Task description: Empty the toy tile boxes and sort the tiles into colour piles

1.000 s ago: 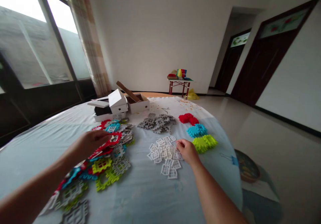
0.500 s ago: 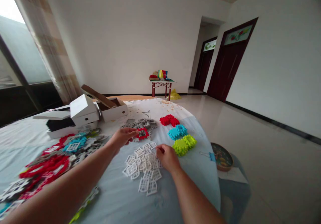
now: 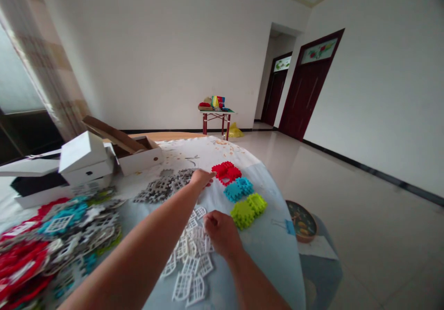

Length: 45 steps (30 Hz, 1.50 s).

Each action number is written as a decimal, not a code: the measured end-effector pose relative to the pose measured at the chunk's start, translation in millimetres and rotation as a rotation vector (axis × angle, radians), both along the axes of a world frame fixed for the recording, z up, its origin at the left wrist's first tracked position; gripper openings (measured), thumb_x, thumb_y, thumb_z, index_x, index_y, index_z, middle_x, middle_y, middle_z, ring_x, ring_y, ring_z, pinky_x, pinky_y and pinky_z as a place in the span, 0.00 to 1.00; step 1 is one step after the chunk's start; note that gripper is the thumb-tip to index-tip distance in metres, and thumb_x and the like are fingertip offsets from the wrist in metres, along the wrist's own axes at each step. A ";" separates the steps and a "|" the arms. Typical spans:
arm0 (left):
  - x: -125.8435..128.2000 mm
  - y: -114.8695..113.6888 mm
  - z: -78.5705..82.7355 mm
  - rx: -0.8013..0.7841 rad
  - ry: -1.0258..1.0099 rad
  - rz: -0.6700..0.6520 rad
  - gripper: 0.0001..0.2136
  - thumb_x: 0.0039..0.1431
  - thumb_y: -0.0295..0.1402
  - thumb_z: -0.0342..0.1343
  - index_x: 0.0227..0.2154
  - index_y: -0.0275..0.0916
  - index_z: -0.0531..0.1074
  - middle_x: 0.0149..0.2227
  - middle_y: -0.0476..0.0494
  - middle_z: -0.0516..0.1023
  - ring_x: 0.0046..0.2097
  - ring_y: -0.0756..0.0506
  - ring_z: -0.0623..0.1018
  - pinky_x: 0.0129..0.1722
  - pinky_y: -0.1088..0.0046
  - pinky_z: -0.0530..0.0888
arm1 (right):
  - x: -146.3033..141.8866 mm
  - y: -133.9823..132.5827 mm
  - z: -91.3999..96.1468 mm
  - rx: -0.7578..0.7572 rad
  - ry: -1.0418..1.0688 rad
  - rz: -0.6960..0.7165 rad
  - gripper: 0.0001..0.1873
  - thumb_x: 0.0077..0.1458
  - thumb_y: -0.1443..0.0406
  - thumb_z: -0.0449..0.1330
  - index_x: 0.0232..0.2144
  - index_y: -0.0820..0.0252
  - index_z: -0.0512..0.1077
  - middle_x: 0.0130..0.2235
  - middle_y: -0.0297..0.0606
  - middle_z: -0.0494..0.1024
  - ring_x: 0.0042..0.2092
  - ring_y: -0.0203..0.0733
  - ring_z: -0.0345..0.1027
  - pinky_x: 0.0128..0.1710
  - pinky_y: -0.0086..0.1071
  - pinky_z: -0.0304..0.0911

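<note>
My left hand [image 3: 203,178] reaches across to the red toothed plastic pieces [image 3: 227,170], its fingertips closed at their near left edge. Bits of red show beneath those fingers, so a red toothed frame piece seems pinched there, mostly hidden. My right hand [image 3: 222,233] is curled closed beside the right edge of a heap of white lattice window pieces [image 3: 190,266]; whatever its fingers hold is hidden. Blue toothed pieces [image 3: 238,189] and lime green toothed pieces [image 3: 249,210] lie in small piles nearer me. Left of my left hand spreads a pile of grey toothed pieces [image 3: 163,186].
A mixed heap of red, blue, grey and white pieces [image 3: 62,236] covers the table's left side. Behind it stand open white boxes [image 3: 86,157]. The round table's cloth [image 3: 274,254] curves off at the right, where a round tray [image 3: 301,220] sits on a stool.
My left hand has carried a red frame piece from beside the grey pile rightward to the red pile. My right hand stays closed by the white pieces. The view has turned slightly right.
</note>
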State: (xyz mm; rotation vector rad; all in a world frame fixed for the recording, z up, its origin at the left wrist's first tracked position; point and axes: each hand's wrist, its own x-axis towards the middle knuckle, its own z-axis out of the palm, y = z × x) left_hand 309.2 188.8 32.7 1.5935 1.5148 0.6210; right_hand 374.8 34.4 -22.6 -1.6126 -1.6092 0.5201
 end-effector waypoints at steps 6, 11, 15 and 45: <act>-68.2 -20.5 16.5 0.207 0.032 0.010 0.14 0.51 0.42 0.52 0.28 0.33 0.72 0.24 0.46 0.73 0.24 0.52 0.69 0.23 0.76 0.65 | 0.5 -0.7 -0.8 0.033 0.015 0.025 0.13 0.52 0.64 0.49 0.31 0.59 0.74 0.29 0.36 0.77 0.30 0.35 0.69 0.31 0.24 0.59; -156.3 -61.9 32.4 0.346 0.057 0.072 0.17 0.46 0.45 0.52 0.28 0.35 0.73 0.25 0.47 0.76 0.23 0.51 0.70 0.22 0.76 0.63 | 3.0 -2.4 -1.3 0.014 0.037 0.048 0.15 0.52 0.61 0.49 0.32 0.61 0.73 0.30 0.39 0.78 0.32 0.37 0.70 0.32 0.26 0.60; -230.1 -99.1 38.2 0.392 0.116 0.163 0.18 0.44 0.47 0.52 0.28 0.35 0.73 0.24 0.46 0.75 0.23 0.51 0.68 0.23 0.76 0.63 | 6.3 -3.1 -4.0 0.008 0.042 0.059 0.16 0.51 0.59 0.50 0.32 0.62 0.73 0.30 0.40 0.78 0.32 0.40 0.70 0.32 0.27 0.61; -339.4 -182.8 29.3 0.497 0.555 0.199 0.15 0.46 0.45 0.50 0.29 0.42 0.75 0.34 0.43 0.74 0.37 0.44 0.71 0.37 0.71 0.66 | 14.0 0.7 -17.9 -0.027 0.042 0.102 0.21 0.48 0.54 0.49 0.34 0.63 0.73 0.29 0.41 0.77 0.29 0.41 0.70 0.26 0.28 0.61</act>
